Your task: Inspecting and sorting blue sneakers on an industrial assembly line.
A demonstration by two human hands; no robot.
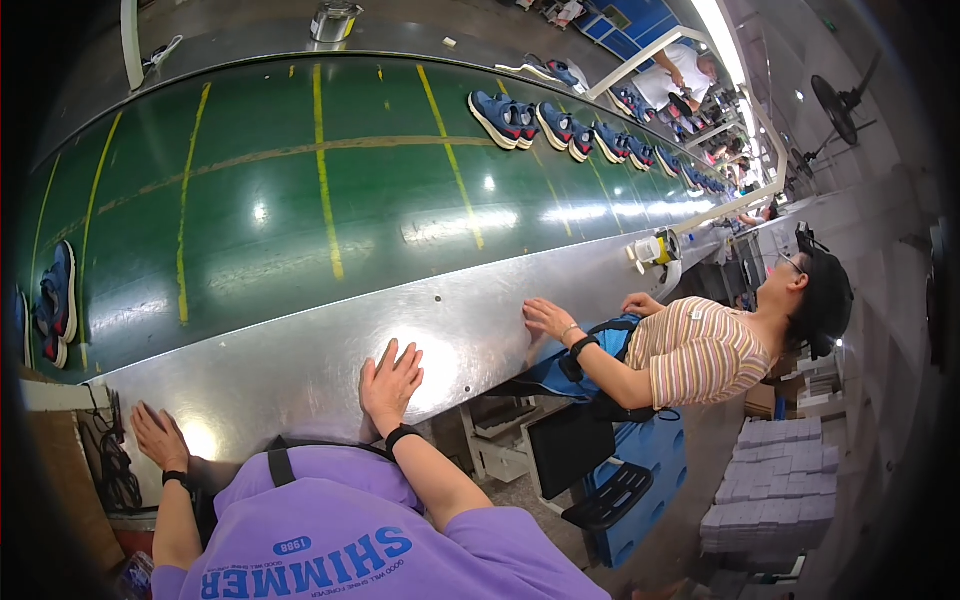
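Observation:
My left hand lies flat on the metal ledge near its left end, fingers stretched out and holding nothing. Further right on the same ledge rests my right hand, palm down with its fingers a little apart, also without anything in it. Beyond the ledge runs a green conveyor belt marked with yellow lines. Nearest to my left hand on the belt is a pair of dark blue sneakers with white soles. A second pair of blue sneakers stands toward the far right, apart from both hands.
Several more pairs of sneakers line the belt to the right. A co-worker in a striped shirt stands at my right, one hand on the ledge. Near them are a yellow-labelled can, a black chair and stacked white boxes.

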